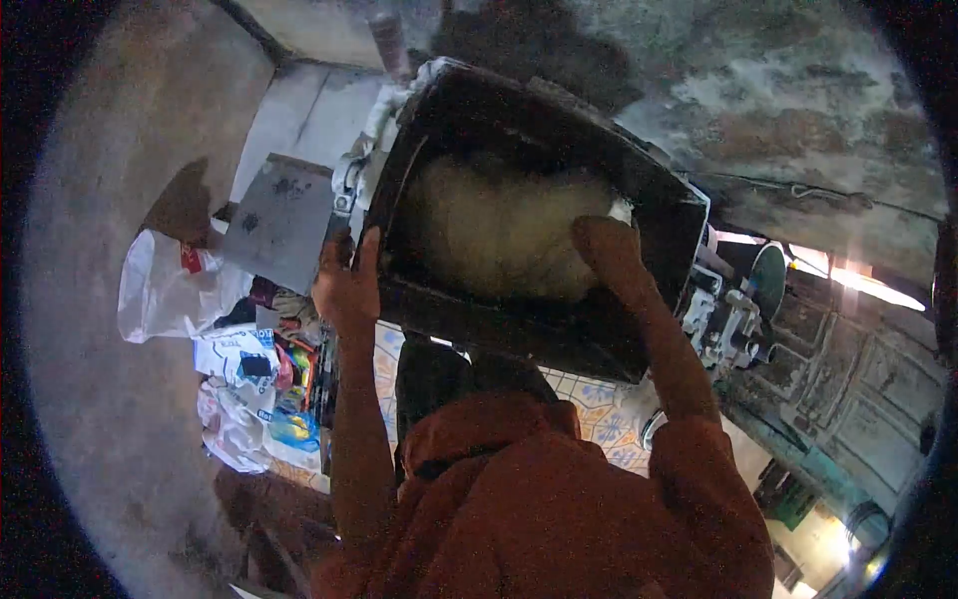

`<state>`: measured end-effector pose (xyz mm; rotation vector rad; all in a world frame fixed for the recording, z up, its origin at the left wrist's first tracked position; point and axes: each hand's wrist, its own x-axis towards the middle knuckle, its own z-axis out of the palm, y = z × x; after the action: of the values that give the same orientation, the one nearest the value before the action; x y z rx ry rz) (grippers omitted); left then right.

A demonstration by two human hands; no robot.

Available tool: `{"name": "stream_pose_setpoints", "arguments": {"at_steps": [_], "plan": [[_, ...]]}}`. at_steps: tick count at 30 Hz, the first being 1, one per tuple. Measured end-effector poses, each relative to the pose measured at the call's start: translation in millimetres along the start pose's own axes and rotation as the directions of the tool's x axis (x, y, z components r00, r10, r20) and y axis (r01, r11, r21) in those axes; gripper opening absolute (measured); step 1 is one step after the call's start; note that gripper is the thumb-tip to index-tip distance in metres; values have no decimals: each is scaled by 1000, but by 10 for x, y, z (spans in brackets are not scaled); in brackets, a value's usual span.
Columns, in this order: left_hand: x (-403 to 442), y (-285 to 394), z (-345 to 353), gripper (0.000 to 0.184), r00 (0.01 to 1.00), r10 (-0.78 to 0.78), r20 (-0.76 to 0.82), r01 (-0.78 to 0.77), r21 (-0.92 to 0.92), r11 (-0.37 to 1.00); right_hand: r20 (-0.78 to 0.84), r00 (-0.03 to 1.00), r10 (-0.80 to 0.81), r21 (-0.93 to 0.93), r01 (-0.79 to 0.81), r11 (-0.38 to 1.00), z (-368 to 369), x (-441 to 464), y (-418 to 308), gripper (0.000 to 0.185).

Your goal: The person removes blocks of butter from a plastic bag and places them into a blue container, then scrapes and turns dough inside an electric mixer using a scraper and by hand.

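A large dark open-topped bin (529, 344) stands tilted in front of me, with a pale beige heap (499, 235) inside. The heap looks soft or powdery, but its kind is blurred. My left hand (346, 290) is at the bin's near left corner, thumb and fingers apart. Over the right part of the heap, inside the bin, is my right hand (609, 255), its fingers curled. A small white thing (621, 210) shows right beside its knuckles; I cannot make out whether the hand holds it.
Metal fittings (733, 324) and a round wheel (766, 282) sit right of the bin. To the left are a grey board (279, 222), a white plastic bag (175, 290) and several printed bags (239, 374). Patterned floor tiles (589, 399) show below; a rough wall (738, 90) rises behind.
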<state>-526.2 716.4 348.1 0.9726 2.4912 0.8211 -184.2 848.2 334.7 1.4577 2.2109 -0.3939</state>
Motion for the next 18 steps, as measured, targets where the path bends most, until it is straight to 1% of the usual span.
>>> {"name": "stream_pose_setpoints", "arguments": {"at_steps": [2,3,5,6,8,9,10,11,12,13,14,15,16,17,18], "plan": [[-21,6,27,55,1000,9,-24,-9,-15,1000,-52,999,-7,132,14,991,-203,-422,0,26],[-44,132,-61,54,999,35,-8,-35,-2,999,-46,999,-6,123,11,992,-221,-514,53,26],[-42,36,2,53,999,44,-12,-44,-20,999,33,990,137,155,-140,978,-242,-638,160,20],[-28,28,4,52,998,60,-19,-60,-32,998,32,990,136,155,-139,978,-108,-670,246,20],[-23,45,-6,52,999,49,-9,-50,-36,998,0,998,66,147,-65,987,287,-705,403,25],[-23,27,-2,52,998,58,-8,-58,-5,998,3,998,65,146,-65,987,305,-760,309,25],[-25,11,5,51,998,68,-7,-68,27,997,-29,999,16,181,-11,983,334,-793,135,32],[-27,27,-6,51,998,66,-7,-66,29,997,-65,997,-31,216,45,975,354,-787,-12,40],[-25,65,-28,52,999,36,5,-36,10,999,-64,997,-33,217,46,975,526,-715,-75,40],[-24,81,-35,52,1000,6,18,-6,-9,1000,-240,944,-225,25,238,971,826,-614,-110,45],[-11,60,-23,52,1000,4,19,-4,-9,1000,-365,826,-429,-196,383,903,994,-546,-151,51],[-1,26,-9,53,1000,24,10,-24,14,1000,-359,827,-432,-197,386,901,992,-492,-209,51],[-7,-2,-9,55,999,45,4,-45,40,998,-368,847,-383,-184,337,923,979,-408,-271,49],[1,2,-13,55,999,45,0,-45,41,998,-384,861,-332,-171,287,942,937,-291,-292,48],[-6,13,-30,56,997,73,-22,-73,16,997,-384,864,-324,-166,281,945,893,-204,-263,48]]}}
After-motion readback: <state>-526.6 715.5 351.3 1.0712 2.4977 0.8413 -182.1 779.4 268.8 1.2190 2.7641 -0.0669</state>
